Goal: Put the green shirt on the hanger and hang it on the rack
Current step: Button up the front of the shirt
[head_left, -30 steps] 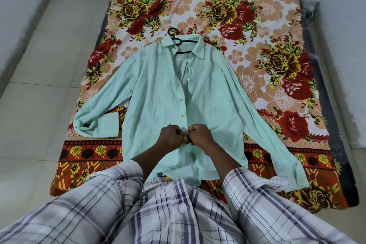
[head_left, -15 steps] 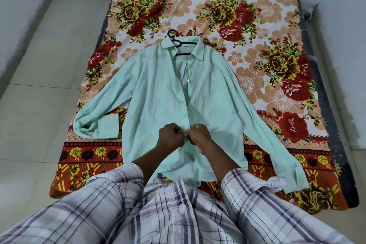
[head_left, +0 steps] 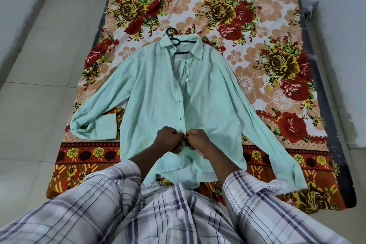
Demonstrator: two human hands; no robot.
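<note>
Pale green button-front cotton shirt (head_left: 158, 93) flat at frame centre on floral bedsheet (head_left: 257, 25), black wire hanger (head_left: 179, 42) inside collar, left hand (head_left: 169, 140) and right hand (head_left: 198, 139) pinching placket at lower centre, no legible writing

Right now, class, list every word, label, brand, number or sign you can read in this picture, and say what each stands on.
None can be read.
The green shirt shows only plain buttons; a pale mark inside its collar, if it is a label, is too small to read.
The floral bedsheet, black hanger and plaid sleeve carry no lettering.
</note>
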